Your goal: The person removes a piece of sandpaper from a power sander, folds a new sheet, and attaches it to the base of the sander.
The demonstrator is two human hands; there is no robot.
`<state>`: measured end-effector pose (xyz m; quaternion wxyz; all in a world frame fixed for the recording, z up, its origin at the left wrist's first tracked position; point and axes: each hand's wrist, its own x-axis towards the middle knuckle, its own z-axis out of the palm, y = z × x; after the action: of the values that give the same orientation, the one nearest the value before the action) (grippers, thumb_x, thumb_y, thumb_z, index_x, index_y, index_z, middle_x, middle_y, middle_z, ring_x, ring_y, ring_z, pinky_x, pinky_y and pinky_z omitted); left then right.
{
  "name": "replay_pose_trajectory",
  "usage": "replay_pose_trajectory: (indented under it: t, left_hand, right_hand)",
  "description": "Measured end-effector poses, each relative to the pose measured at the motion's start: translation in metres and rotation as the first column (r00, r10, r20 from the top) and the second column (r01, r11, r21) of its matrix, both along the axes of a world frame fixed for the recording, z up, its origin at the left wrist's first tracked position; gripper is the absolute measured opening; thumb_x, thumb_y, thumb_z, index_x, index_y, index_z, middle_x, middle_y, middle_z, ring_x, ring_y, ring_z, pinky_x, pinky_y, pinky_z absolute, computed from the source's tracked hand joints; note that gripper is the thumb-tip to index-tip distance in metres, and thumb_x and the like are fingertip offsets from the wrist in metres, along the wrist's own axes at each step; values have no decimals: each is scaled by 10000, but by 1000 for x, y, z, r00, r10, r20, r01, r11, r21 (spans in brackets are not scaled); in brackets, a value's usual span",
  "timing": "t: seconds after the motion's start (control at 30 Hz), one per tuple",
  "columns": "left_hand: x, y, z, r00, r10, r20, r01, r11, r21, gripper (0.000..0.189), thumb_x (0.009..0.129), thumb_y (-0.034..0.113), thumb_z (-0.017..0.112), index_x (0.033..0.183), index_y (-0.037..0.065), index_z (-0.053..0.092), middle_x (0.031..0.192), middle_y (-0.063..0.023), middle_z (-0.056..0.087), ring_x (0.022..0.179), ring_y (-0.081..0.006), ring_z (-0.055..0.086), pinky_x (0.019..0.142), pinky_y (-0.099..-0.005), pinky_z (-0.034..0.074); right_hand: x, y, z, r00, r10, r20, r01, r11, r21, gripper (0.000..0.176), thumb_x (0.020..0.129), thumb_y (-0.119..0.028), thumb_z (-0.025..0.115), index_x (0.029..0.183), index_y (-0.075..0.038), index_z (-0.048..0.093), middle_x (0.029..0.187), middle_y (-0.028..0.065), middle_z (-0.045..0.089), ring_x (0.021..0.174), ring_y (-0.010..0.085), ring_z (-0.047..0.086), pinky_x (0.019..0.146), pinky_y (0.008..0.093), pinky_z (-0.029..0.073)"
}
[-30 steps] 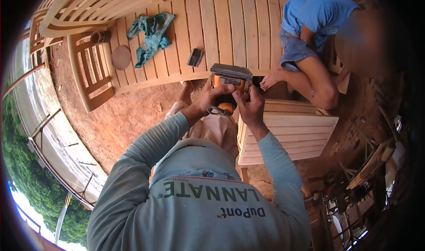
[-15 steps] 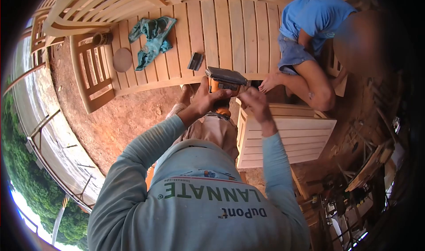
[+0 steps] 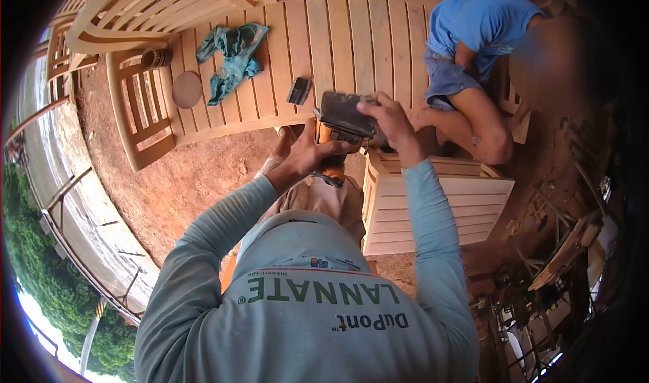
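My left hand (image 3: 305, 153) is wrapped round the orange and black body of a power sander (image 3: 332, 137), held in front of me with its flat dark pad (image 3: 343, 109) turned upward. At the right side of that pad is my right hand (image 3: 391, 116), its fingers bent over the edge and gripping it. Just beyond the sander, a small dark block (image 3: 299, 91) lies on the slatted wooden bench seat (image 3: 292, 38).
A teal cloth (image 3: 233, 58), a round brown disc (image 3: 187, 90) and a ribbed cup (image 3: 154, 59) sit on the bench's left part. Another person (image 3: 476, 38) in blue sits at the right. A slatted wooden piece (image 3: 433, 210) stands on the ground at right.
My right hand has moved up from beside the sander onto its pad edge. The sander has tilted so more of the pad's face shows.
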<state>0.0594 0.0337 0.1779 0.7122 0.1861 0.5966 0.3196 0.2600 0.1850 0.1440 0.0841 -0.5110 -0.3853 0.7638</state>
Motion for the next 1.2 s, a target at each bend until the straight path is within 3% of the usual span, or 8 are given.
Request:
replay_pose_trajectory:
  t: [0.17, 0.2, 0.3, 0.33, 0.63, 0.9, 1.0, 1.2]
  left_hand:
    - [3, 3, 0, 990, 92, 111, -92, 996, 0, 937, 814, 403, 895, 1463, -46, 391, 1327, -191, 661, 1189, -261, 679, 1053, -392, 538]
    - [3, 2, -8, 992, 91, 90, -90, 996, -13, 906, 823, 390, 890, 1452, -46, 404, 1315, -185, 668, 1174, -257, 684, 1040, -389, 545]
    - [1, 1, -26, 992, 107, 69, -103, 993, -53, 824, 845, 354, 876, 1419, -47, 442, 1288, -170, 682, 1139, -246, 695, 1007, -379, 558]
    - [2, 7, -17, 987, 127, 96, -121, 991, -63, 803, 849, 346, 873, 1408, -49, 455, 1284, -166, 683, 1136, -244, 693, 1002, -376, 559]
    - [14, 6, -29, 972, 102, 213, -95, 995, -44, 852, 842, 371, 878, 1433, -63, 444, 1280, -168, 676, 1186, -251, 670, 1030, -383, 541]
    - [18, 9, -23, 934, 109, 340, -89, 993, -73, 876, 868, 410, 863, 1460, -60, 420, 1282, -178, 673, 1150, -263, 691, 991, -373, 575]
    - [25, 0, -33, 940, 133, 313, -125, 991, -47, 683, 909, 341, 809, 1444, 19, 534, 1258, -135, 693, 1095, -230, 699, 912, -399, 594]
    - [29, 3, -27, 961, 113, 253, -108, 994, -35, 631, 934, 376, 794, 1398, 7, 578, 1170, -108, 704, 1037, -207, 709, 856, -360, 606]
  right_hand:
    - [-8, 7, 35, 873, -415, -255, 368, 905, -212, 235, 1005, -162, 749, 1153, -8, 652, 1046, 58, 708, 947, 136, 679, 854, 265, 541]
    - [-10, 2, 36, 873, -421, -245, 393, 906, -157, 236, 1022, -178, 749, 1138, -11, 628, 1027, 36, 680, 926, 110, 644, 842, 252, 520]
    - [-14, -18, 45, 944, -324, -60, 320, 862, 394, 229, 1048, -191, 731, 1116, -15, 602, 984, 10, 632, 892, 83, 585, 821, 242, 495]
    - [-15, -26, 44, 935, -320, -153, 354, 829, 433, 245, 1073, -211, 710, 1115, -21, 560, 949, -10, 575, 860, 70, 529, 792, 237, 470]
    - [-10, -50, 56, 842, -499, -206, 530, 696, 485, 257, 1069, -197, 719, 1124, -28, 534, 999, -2, 562, 891, 83, 525, 833, 265, 481]
    - [-14, -61, 65, 862, -451, -232, 495, 647, 580, 254, 1069, -180, 722, 1134, -19, 536, 1019, 8, 574, 904, 86, 537, 850, 261, 488]
    - [-14, -55, 64, 849, -485, -209, 510, 650, 563, 266, 1071, -197, 722, 1137, -18, 538, 1011, 6, 580, 910, 86, 542, 852, 254, 485]
    - [-4, -46, 56, 858, -464, -219, 508, 711, 487, 281, 1064, -211, 729, 1166, -17, 552, 1021, 9, 610, 939, 89, 569, 861, 248, 487]
